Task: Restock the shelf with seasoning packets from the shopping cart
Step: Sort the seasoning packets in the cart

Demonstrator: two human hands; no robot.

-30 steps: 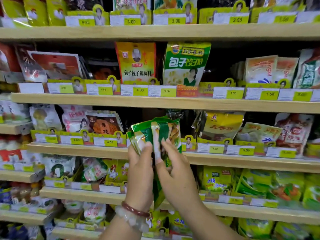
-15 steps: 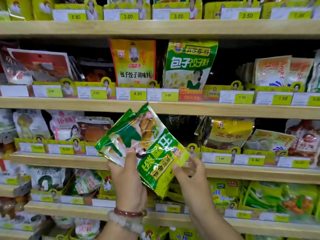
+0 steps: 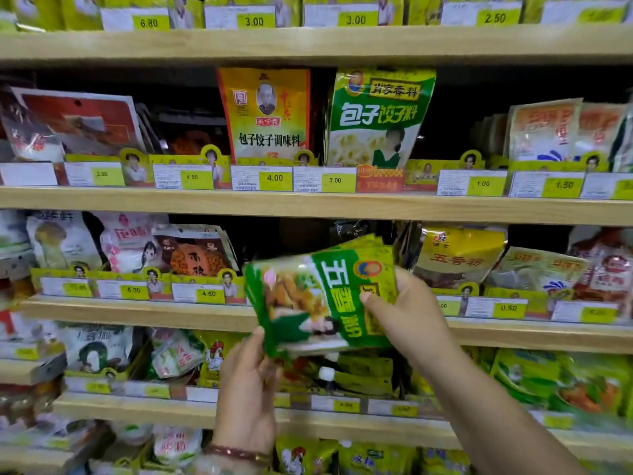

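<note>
I am holding green packets (image 3: 320,296) in front of the shelf (image 3: 137,308), my right hand (image 3: 407,313) pinching them, my left hand (image 3: 248,378) touching their bottom edge.

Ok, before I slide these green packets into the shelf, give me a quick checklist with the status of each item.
1. Green packets held by both hands: ok, left hand at the lower corner, right hand at the right edge.
2. Stack squared: not ok, edges fan out.
3. Packets upright: not ok, turned sideways.
4. Dark gap behind them free: ok.
5. Price tag for this slot: cannot tell, hidden behind the packets.
</note>
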